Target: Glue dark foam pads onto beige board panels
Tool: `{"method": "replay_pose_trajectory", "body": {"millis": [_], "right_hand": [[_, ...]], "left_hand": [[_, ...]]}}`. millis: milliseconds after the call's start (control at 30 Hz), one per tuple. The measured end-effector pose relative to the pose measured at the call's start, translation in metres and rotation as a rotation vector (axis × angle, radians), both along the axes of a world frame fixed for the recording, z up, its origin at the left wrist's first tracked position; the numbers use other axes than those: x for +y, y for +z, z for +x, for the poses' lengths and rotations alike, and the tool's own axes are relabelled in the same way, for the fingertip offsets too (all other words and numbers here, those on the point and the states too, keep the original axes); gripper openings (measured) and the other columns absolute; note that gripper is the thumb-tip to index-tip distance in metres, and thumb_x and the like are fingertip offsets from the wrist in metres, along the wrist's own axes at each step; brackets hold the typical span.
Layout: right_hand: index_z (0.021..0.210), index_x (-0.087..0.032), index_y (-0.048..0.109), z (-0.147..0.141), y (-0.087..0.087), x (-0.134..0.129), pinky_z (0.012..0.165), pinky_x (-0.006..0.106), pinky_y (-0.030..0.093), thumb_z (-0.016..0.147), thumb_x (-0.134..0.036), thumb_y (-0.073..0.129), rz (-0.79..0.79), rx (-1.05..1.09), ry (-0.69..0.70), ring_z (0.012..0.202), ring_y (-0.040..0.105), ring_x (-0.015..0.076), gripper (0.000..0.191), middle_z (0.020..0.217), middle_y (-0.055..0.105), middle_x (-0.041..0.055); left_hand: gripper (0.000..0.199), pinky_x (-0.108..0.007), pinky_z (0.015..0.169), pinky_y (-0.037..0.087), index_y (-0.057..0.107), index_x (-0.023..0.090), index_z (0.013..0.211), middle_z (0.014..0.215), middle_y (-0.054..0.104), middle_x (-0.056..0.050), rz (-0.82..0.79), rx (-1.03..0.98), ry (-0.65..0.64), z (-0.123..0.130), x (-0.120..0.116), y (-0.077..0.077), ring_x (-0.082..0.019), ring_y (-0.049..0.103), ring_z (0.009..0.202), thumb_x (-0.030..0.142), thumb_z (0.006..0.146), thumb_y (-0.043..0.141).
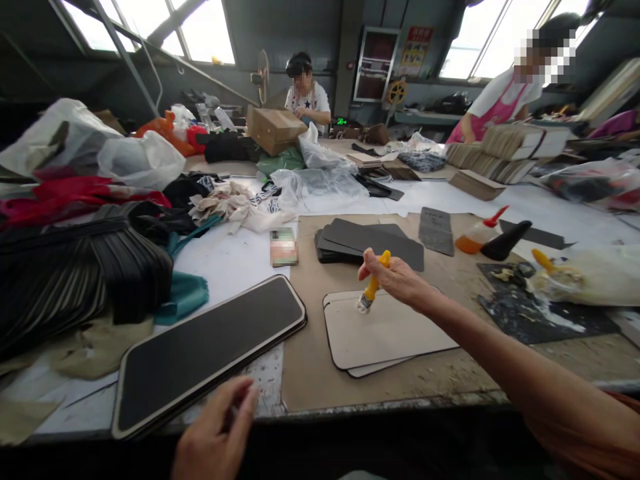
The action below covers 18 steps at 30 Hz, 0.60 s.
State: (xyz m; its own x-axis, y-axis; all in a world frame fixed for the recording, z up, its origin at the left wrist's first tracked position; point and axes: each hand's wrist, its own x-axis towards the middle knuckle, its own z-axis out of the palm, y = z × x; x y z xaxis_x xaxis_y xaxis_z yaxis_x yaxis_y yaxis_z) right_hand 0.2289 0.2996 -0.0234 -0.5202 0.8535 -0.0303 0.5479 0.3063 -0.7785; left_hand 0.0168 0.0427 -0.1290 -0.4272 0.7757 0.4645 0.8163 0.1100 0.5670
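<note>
My right hand (393, 273) grips a small paintbrush (375, 283) by its yellow handle. Its bristles, coated in something whitish, touch the top of a pale beige panel (385, 330) with rounded corners and a dark edge. Another panel pokes out from under this one. At the table's front edge, my left hand (215, 427) is loosely curled with a gap between its fingers and nothing visible in it. Just beyond it lies a stack of long black panels (210, 350) with a light border.
Dark grey boards (370, 243) lie stacked behind the beige panel. To the right are a red-tipped glue bottle (477, 237) and a tub (557, 283) with another yellow-handled brush. Black strips (80, 273) are heaped at left. Two people work across the table.
</note>
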Motion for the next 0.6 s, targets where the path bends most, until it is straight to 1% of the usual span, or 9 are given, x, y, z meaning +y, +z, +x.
{"method": "replay_pose_trajectory", "body": {"millis": [33, 67, 100, 167, 233, 300, 400, 500, 600], "right_hand": [[0.062, -0.014, 0.061, 0.007, -0.002, -0.001, 0.052, 0.023, 0.037, 0.074, -0.079, 0.029, -0.008, 0.022, -0.034, 0.053, 0.046, 0.0103, 0.074, 0.058, 0.052, 0.0020], [0.060, -0.014, 0.059, 0.013, -0.004, -0.002, 0.050, 0.023, 0.037, 0.073, -0.080, 0.030, -0.024, 0.059, -0.069, 0.052, 0.047, 0.0099, 0.073, 0.059, 0.053, 0.0026], [0.060, -0.014, 0.058, 0.017, -0.007, -0.005, 0.049, 0.023, 0.038, 0.073, -0.080, 0.031, -0.049, 0.104, -0.104, 0.050, 0.047, 0.0095, 0.072, 0.060, 0.054, 0.0028], [0.062, -0.014, 0.056, 0.020, -0.015, -0.012, 0.046, 0.023, 0.040, 0.072, -0.079, 0.035, -0.118, 0.226, -0.168, 0.046, 0.047, 0.0089, 0.069, 0.061, 0.054, 0.0021], [0.066, -0.015, 0.055, 0.017, -0.027, -0.020, 0.048, 0.024, 0.044, 0.069, -0.078, 0.042, -0.222, 0.369, -0.185, 0.049, 0.051, 0.0101, 0.065, 0.063, 0.053, 0.0014], [0.068, -0.015, 0.054, 0.014, -0.042, -0.027, 0.052, 0.025, 0.048, 0.065, -0.073, 0.053, -0.323, 0.458, -0.169, 0.053, 0.054, 0.0115, 0.057, 0.063, 0.053, 0.0001], [0.069, -0.016, 0.054, 0.019, -0.059, -0.032, 0.056, 0.026, 0.048, 0.061, -0.056, 0.067, -0.373, 0.434, -0.159, 0.056, 0.056, 0.0121, 0.043, 0.063, 0.054, -0.0015], [0.070, -0.018, 0.055, 0.046, -0.068, -0.026, 0.058, 0.025, 0.047, 0.064, -0.047, 0.066, -0.276, 0.359, -0.215, 0.059, 0.058, 0.0134, 0.032, 0.064, 0.057, -0.0010], [0.072, -0.019, 0.057, 0.091, -0.070, -0.011, 0.060, 0.026, 0.046, 0.067, -0.047, 0.061, -0.129, 0.268, -0.336, 0.061, 0.058, 0.0151, 0.029, 0.063, 0.058, -0.0002]], "left_hand": [[0.026, -0.019, 0.054, 0.053, 0.062, 0.021, 0.090, 0.075, 0.069, 0.001, 0.034, 0.016, -0.093, 0.022, 0.014, 0.000, -0.012, 0.065, 0.057, 0.043, 0.085, 0.048], [0.026, -0.020, 0.061, 0.055, 0.061, 0.020, 0.092, 0.079, 0.070, -0.001, 0.067, 0.034, -0.150, 0.041, 0.027, -0.002, -0.012, 0.066, 0.064, 0.041, 0.087, 0.046], [0.026, -0.024, 0.070, 0.057, 0.061, 0.020, 0.096, 0.085, 0.070, -0.003, 0.082, 0.061, -0.184, 0.057, 0.039, -0.005, -0.014, 0.068, 0.076, 0.039, 0.088, 0.045], [0.026, -0.029, 0.080, 0.056, 0.059, 0.019, 0.105, 0.100, 0.068, -0.007, 0.067, 0.080, -0.251, 0.081, 0.059, -0.015, -0.017, 0.065, 0.093, 0.033, 0.089, 0.044], [0.028, -0.032, 0.084, 0.055, 0.056, 0.019, 0.111, 0.111, 0.065, -0.010, 0.043, 0.094, -0.297, 0.094, 0.071, -0.027, -0.019, 0.062, 0.102, 0.030, 0.088, 0.045], [0.028, -0.034, 0.086, 0.054, 0.056, 0.019, 0.113, 0.115, 0.063, -0.011, 0.034, 0.130, -0.314, 0.102, 0.077, -0.036, -0.020, 0.061, 0.106, 0.028, 0.088, 0.047], [0.026, -0.035, 0.086, 0.054, 0.058, 0.019, 0.110, 0.113, 0.064, -0.011, 0.052, 0.221, -0.300, 0.107, 0.079, -0.044, -0.021, 0.060, 0.107, 0.024, 0.088, 0.046], [0.025, -0.034, 0.087, 0.054, 0.059, 0.017, 0.109, 0.111, 0.065, -0.011, 0.074, 0.277, -0.292, 0.108, 0.079, -0.045, -0.019, 0.061, 0.105, 0.022, 0.089, 0.044], [0.025, -0.032, 0.086, 0.055, 0.059, 0.016, 0.108, 0.110, 0.065, -0.011, 0.078, 0.337, -0.311, 0.105, 0.080, -0.046, -0.019, 0.061, 0.104, 0.022, 0.089, 0.044]]}}
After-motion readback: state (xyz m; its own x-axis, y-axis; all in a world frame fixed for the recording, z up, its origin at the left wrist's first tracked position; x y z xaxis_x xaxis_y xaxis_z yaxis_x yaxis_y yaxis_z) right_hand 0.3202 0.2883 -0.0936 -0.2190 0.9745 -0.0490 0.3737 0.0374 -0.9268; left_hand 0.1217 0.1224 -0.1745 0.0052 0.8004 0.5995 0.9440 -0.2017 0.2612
